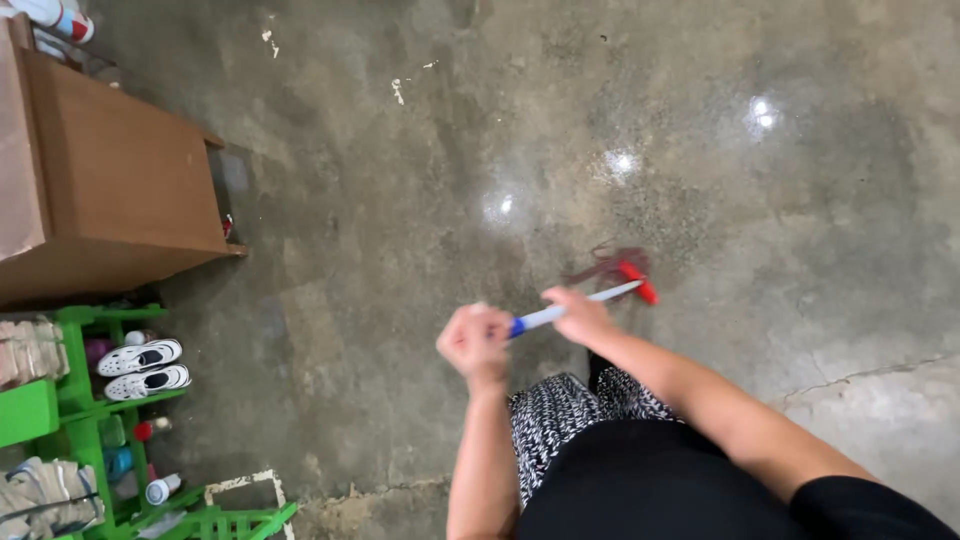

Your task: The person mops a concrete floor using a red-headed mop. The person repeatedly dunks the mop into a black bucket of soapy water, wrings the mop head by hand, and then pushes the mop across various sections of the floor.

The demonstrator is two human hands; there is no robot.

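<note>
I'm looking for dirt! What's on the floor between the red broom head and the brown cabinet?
Head view: only bare floor between broom head and cabinet.

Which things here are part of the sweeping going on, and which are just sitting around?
In use:
- white-handled broom with blue grip and red head
- left hand at the handle's top end
- right hand lower on the handle
- shiny grey concrete floor

Lying about:
- brown wooden cabinet
- green plastic shelf rack
- pair of white shoes on the rack
- small bottles on the rack

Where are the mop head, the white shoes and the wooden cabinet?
mop head (636, 277), head view, red base.
white shoes (143, 368), head view, between the pair.
wooden cabinet (120, 185), head view, side panel.
</note>
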